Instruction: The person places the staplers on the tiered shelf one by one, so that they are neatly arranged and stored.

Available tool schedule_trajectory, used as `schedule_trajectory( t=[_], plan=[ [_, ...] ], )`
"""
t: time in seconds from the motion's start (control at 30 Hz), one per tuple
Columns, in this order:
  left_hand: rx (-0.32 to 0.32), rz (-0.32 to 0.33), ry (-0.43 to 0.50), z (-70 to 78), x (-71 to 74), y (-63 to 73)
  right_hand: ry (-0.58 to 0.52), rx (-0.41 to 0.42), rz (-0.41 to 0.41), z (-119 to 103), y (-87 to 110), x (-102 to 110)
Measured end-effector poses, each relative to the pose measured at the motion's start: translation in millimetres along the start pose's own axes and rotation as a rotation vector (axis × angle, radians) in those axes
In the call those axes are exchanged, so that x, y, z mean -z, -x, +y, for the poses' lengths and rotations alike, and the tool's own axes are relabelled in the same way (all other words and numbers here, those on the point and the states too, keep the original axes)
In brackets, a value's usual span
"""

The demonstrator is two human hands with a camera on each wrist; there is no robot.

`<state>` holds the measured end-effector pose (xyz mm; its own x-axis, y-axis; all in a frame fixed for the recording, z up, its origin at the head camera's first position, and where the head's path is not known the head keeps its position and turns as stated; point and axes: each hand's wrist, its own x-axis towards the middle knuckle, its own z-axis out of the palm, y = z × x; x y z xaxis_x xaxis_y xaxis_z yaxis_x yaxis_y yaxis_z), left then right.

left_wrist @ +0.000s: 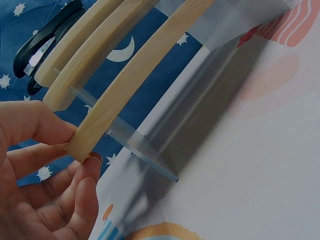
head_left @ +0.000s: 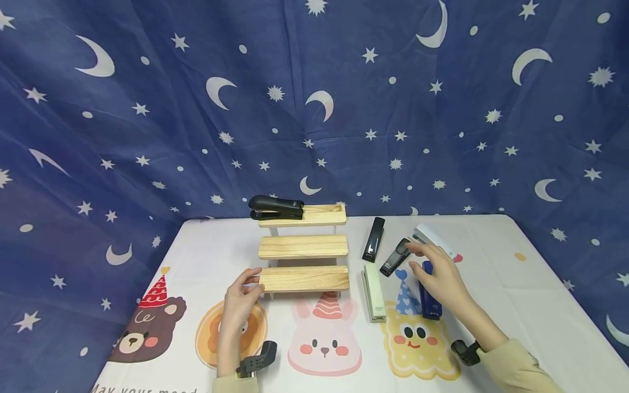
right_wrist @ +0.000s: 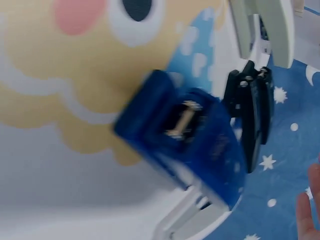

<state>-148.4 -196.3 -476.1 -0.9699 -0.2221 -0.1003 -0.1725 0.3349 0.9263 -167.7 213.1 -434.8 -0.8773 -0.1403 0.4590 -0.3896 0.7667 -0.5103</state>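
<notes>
A three-tier wooden riser (head_left: pixel 304 279) with clear side supports stands mid-table. My left hand (head_left: pixel 241 302) pinches the left end of its lowest board, thumb and fingers around the wood in the left wrist view. A black stapler (head_left: pixel 278 208) lies on the top board, jutting past its left end. My right hand (head_left: pixel 441 277), thumb and fingers apart and nothing between them, hovers over a group of staplers. Under it is a dark blue stapler (head_left: pixel 431 305), partly covered. Near its fingertips lie a dark grey stapler (head_left: pixel 395 258) and a white stapler (head_left: pixel 433 238).
Left of that group are a black stapler (head_left: pixel 374 239) and a pale green stapler (head_left: pixel 375 293), right of the riser. The white tablecloth (head_left: pixel 521 305) carries cartoon prints. A blue curtain (head_left: pixel 344 158) with moons and stars hangs behind the table.
</notes>
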Motion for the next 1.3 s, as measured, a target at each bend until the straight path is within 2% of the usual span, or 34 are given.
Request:
schedule_trajectory(
  t=[0.23,0.6,0.9,1.3],
  plan=[
    [0.007,-0.002,-0.003,0.1,1.6,0.7,0.007,-0.023,0.038,10.3,16.1,0.4],
    [0.02,0.01,-0.011,0.0,2.5,0.7,0.001,-0.15,0.04,16.3,36.1,0.9],
    [0.006,0.0,-0.013,-0.1,1.9,0.9,0.019,-0.183,0.042,26.1,44.0,0.0],
    [0.004,-0.009,-0.02,0.9,-0.2,-0.2,-0.004,-0.294,-0.003,31.0,53.1,-0.6]
  ],
)
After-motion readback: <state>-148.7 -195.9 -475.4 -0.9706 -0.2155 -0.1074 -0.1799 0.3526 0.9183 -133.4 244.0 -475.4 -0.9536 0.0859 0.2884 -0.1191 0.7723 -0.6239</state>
